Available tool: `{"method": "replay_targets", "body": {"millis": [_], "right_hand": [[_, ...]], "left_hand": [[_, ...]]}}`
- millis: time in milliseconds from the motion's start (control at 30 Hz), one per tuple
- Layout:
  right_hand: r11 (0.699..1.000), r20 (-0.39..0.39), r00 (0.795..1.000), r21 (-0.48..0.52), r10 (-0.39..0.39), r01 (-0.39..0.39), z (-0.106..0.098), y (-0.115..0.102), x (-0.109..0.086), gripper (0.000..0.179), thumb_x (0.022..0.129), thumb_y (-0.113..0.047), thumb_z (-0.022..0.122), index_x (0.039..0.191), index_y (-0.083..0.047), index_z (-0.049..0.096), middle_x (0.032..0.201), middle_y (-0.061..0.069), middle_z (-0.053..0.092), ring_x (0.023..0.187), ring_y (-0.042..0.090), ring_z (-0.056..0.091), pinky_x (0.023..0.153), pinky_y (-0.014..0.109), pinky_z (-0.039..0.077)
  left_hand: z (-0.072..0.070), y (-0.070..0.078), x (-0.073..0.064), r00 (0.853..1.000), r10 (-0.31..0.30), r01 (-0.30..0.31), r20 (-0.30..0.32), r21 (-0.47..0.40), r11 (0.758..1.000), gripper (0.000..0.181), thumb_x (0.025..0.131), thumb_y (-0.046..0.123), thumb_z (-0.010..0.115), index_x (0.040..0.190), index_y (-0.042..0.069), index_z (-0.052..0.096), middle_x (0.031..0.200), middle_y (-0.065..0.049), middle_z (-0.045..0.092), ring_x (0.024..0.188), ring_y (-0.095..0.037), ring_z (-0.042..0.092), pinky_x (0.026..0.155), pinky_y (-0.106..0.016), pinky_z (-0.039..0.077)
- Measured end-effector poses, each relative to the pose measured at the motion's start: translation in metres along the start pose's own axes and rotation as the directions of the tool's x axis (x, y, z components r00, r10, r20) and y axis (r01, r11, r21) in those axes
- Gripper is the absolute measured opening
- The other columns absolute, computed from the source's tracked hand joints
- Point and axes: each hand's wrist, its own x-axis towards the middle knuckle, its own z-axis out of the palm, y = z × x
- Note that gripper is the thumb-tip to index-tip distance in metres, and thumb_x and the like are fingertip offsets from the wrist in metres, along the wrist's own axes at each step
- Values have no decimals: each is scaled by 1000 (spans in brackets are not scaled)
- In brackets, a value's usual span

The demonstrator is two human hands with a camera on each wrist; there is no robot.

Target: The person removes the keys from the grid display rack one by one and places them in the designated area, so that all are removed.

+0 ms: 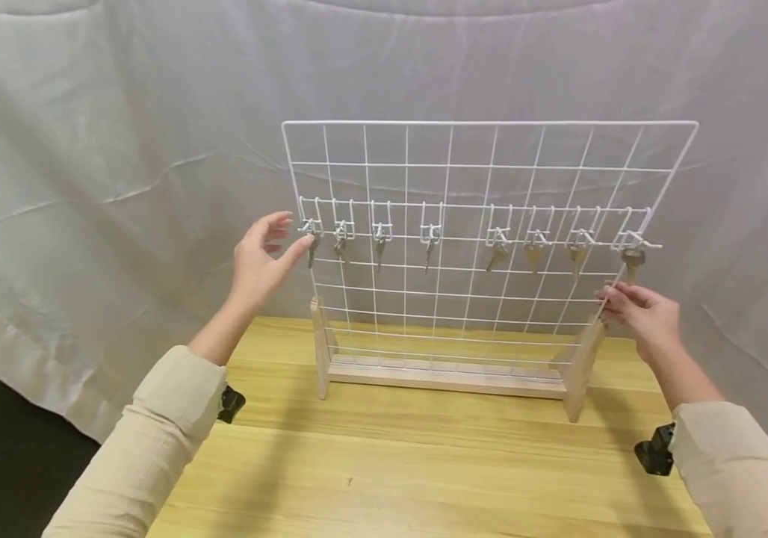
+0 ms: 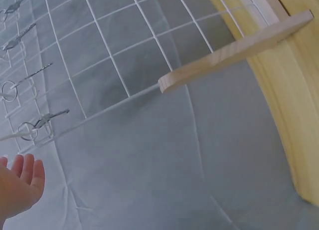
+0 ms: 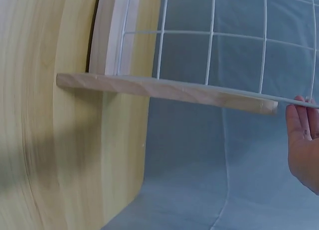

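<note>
- One hand holds something: the right hand appears to pinch the right edge of a white wire grid, below the rightmost key. In the right wrist view its fingers meet that edge wire; the thumb's contact is hidden there.
- The left hand grips nothing, thumb and fingers spread apart, beside the grid's left edge. Its thumb tip is close to the leftmost key; whether they touch, I cannot tell.
- The grid leans back in a pale wooden stand with an upright at each end. It looks light and fairly stiff, its wires thin and probably smooth. Its side edges seem the best hold, below the hooks and above the wood; pressing on mid-span wires could make it flex.
- Eight white hooks line the grid in one row, a wider gap splitting them four and four, each with a key. The left wrist view shows keys on metal rings; they hang freely, so a jolt could set them swinging. Each is likely best taken by its ring or head.
- Beneath the stand is a yellow wood-grain table; behind it hangs pale grey cloth.
- Both forearms wear beige sleeves, a black device near each cuff.
</note>
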Motion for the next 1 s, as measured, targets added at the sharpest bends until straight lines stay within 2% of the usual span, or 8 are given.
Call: {"method": "replay_targets", "body": {"millis": [200, 400, 600, 833, 1000], "right_hand": [[1000, -60, 998, 28, 8, -6, 4, 1, 1, 17, 85, 1, 61, 78, -10, 73, 70, 2, 72, 61, 11, 69, 60, 21, 57], [999, -90, 996, 54, 5, 0, 5, 4, 0, 18, 84, 3, 62, 76, -8, 73, 68, 3, 72, 60, 12, 69, 59, 22, 57], [998, -97, 995, 62, -24, 31, 8, 7, 0, 21, 84, 5, 60, 75, -8, 73, 67, 3, 72, 59, 11, 69, 58, 22, 57], [1000, -120, 993, 22, -19, 22, 5, 5, -1, 19, 84, 2, 61, 76, -10, 73, 67, 1, 72, 60, 10, 69, 59, 20, 57], [1000, -119, 993, 12, -12, 13, 6, 6, -1, 17, 84, 1, 62, 77, -10, 73, 67, 1, 72, 61, 10, 69, 60, 20, 57]], "left_hand": [[6, -5, 4, 998, -65, 65, 1, -73, 995, 46, 83, 17, 69, 122, -2, 53, 121, -20, 59, 109, -32, 57, 94, -42, 49], [13, -10, 4, 994, -106, 106, 4, -86, 991, 40, 83, 14, 69, 117, -4, 56, 115, -21, 62, 105, -31, 60, 92, -37, 51], [20, -12, 4, 993, -120, 117, -16, -123, 985, 41, 84, 11, 68, 119, -5, 55, 115, -24, 61, 104, -30, 60, 93, -36, 51], [28, -18, 7, 987, -154, 145, -48, -157, 977, 38, 84, 11, 67, 118, -5, 56, 113, -24, 63, 101, -29, 61, 89, -29, 52], [27, -21, 9, 983, -173, 163, -63, -136, 977, 37, 84, 11, 68, 116, -5, 58, 112, -22, 64, 100, -28, 62, 88, -30, 53]]}}
